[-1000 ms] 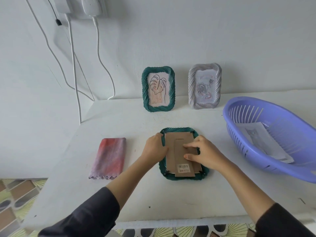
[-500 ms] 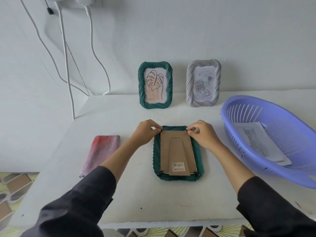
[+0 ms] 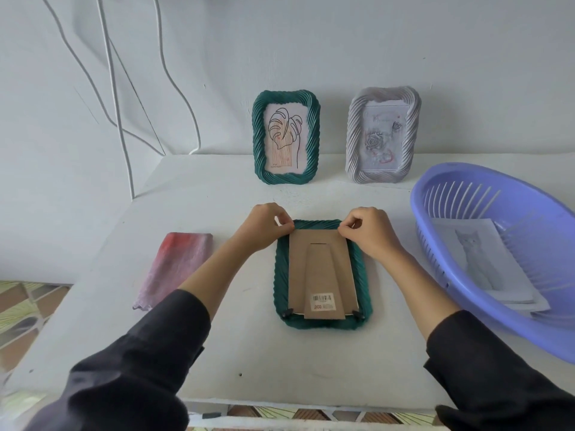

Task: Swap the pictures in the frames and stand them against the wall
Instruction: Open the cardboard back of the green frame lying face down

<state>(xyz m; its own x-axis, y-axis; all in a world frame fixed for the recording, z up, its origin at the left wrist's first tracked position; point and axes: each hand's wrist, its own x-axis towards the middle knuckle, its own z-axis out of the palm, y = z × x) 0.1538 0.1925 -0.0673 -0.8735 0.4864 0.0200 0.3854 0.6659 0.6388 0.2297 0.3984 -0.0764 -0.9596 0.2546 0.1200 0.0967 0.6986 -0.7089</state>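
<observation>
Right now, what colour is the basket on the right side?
The basket is light purple; the head view shows it.

Face-down frame (image 3: 322, 269) on table (image 3: 280, 353); cloth (image 3: 174, 269) left; basket (image 3: 544, 334) right (prints (image 3: 479, 262) inside); leaf frame (image 3: 286, 138), rose frame (image 3: 383, 136) behind.

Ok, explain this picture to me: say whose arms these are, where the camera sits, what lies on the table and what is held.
There is no machine here. A person works with bare hands, and one camera worn on their head looks down at them. On the white table lies a green frame, face down, with its cardboard back up. The left hand and the right hand each pinch a top corner of that back with curled fingers. Against the wall stand a second green frame, holding a leaf drawing, and a white frame, holding roses. To the right sits a purple basket with a cat picture in it. To the left lies a pink cloth.
</observation>
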